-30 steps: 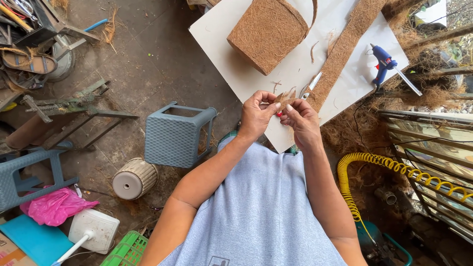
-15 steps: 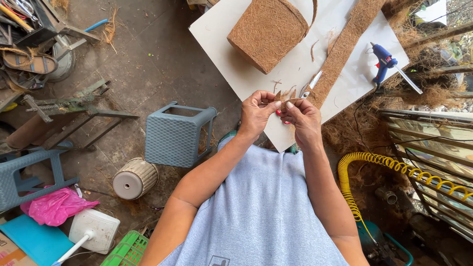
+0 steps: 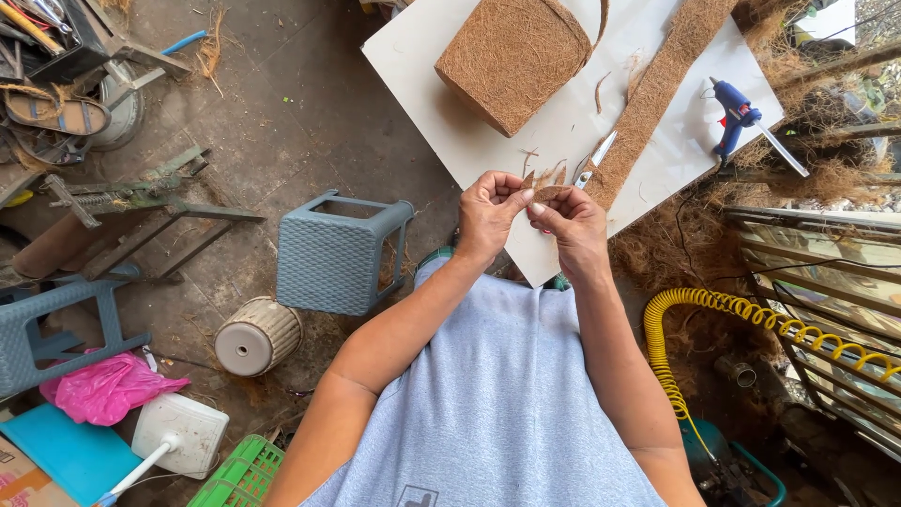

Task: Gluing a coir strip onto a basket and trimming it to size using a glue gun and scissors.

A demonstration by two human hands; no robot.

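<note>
My left hand (image 3: 488, 214) and my right hand (image 3: 574, 223) meet over the near edge of a white board (image 3: 427, 103). Together they pinch a small brown piece of coconut fibre (image 3: 544, 191) between thumbs and fingertips. Just beyond the fingers lie scissors (image 3: 594, 160) with a light handle. A long strip of coir matting (image 3: 657, 89) runs diagonally up the board. A square pot made of coir (image 3: 514, 58) rests on the board's far part. A blue glue gun (image 3: 732, 115) lies at the board's right side.
A grey plastic stool (image 3: 338, 249) stands left of my arms, with a round ribbed pot (image 3: 255, 335) tipped over near it. A yellow coiled hose (image 3: 741, 314) curls at the right beside a metal rack. Scrap metal, a pink bag (image 3: 103, 387) and a green crate (image 3: 239, 474) crowd the left.
The fibre piece has turned slightly between my fingers, and both hands have shifted a little. Everything else stays where it was.
</note>
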